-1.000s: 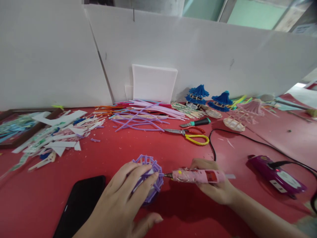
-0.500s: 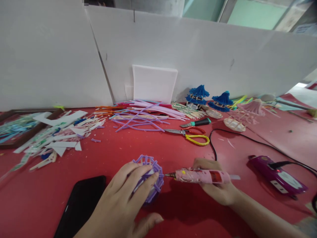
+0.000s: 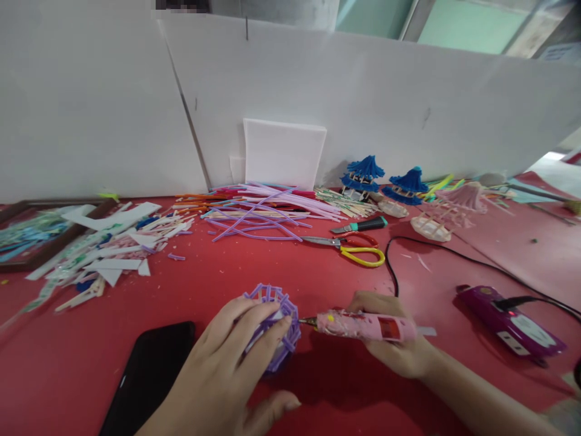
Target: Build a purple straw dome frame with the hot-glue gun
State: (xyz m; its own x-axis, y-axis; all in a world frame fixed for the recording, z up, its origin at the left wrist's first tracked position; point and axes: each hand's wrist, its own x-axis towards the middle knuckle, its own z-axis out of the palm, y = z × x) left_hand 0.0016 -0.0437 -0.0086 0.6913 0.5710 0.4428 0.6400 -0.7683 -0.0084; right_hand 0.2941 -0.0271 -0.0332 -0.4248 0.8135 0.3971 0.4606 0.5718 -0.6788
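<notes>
A small round openwork piece built of purple pipe cleaners [image 3: 290, 342] sits on the red table, partly hidden by my fingers. My left hand [image 3: 236, 351] holds it from above, fingers bent over its top and the thumb held apart. In my right hand [image 3: 394, 339] is a pink hot glue gun [image 3: 358, 326], lying sideways with its nozzle pointing left. The nozzle tip meets the right rim of the purple piece, or comes very close to it. A clear glue stick [image 3: 426, 331] pokes out of the gun's back end.
Left of my hand lies a black phone [image 3: 149, 375]. Scissors [image 3: 349, 247], a utility knife [image 3: 363, 225] and loose pipe cleaners [image 3: 272, 209] lie further back. A purple power strip [image 3: 511, 321] with a black cord [image 3: 463, 254] is at right. Blue-roofed models [image 3: 362, 175] stand behind.
My right hand has brought the glue gun slightly left, so its nozzle is closer against the purple piece. My left hand and the piece have stayed in place.
</notes>
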